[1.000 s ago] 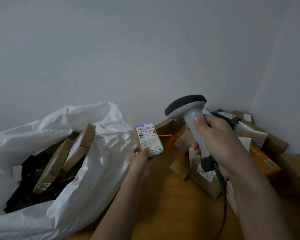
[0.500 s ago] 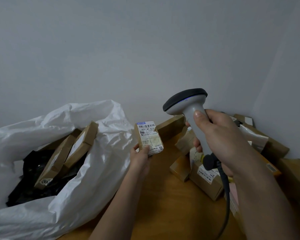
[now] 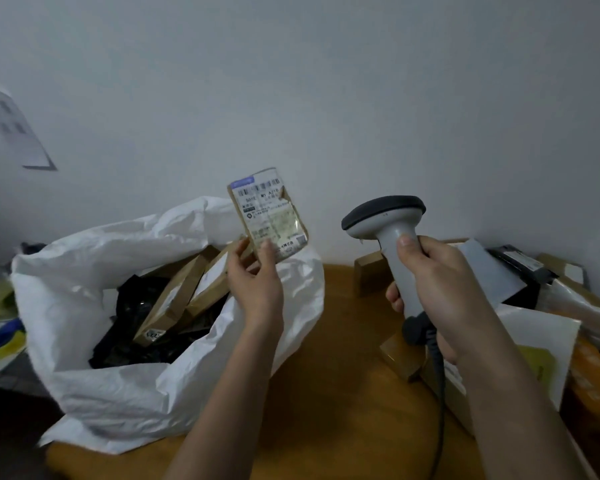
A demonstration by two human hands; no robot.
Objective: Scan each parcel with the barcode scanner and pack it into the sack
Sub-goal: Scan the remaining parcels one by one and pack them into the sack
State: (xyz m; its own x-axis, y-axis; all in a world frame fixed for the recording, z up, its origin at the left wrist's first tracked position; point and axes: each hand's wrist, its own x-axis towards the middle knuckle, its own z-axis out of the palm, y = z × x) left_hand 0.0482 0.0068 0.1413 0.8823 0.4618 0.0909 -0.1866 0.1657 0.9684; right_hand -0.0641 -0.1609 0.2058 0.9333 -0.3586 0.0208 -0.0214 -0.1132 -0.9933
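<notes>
My left hand (image 3: 255, 277) pinches the lower edge of a small brown parcel (image 3: 269, 213) with a white shipping label, held upright above the right rim of the open white sack (image 3: 118, 386). Inside the sack lie flat brown boxes (image 3: 181, 296) and black plastic bags (image 3: 142, 327). My right hand (image 3: 440, 292) grips the handle of a grey barcode scanner (image 3: 387, 220), whose dark head points left toward the parcel. The scanner's black cable (image 3: 437, 382) hangs down from the handle.
A wooden table (image 3: 326, 393) carries the sack and a pile of parcels on the right: brown boxes (image 3: 371, 275), a white mailer (image 3: 537, 344), an orange box (image 3: 593, 379) and a black-and-grey package (image 3: 513, 265). White walls meet in the right corner.
My left hand has lifted the small parcel up and left, over the sack's rim. The red scan line seen a second ago is gone. The scanner has stayed in my right hand.
</notes>
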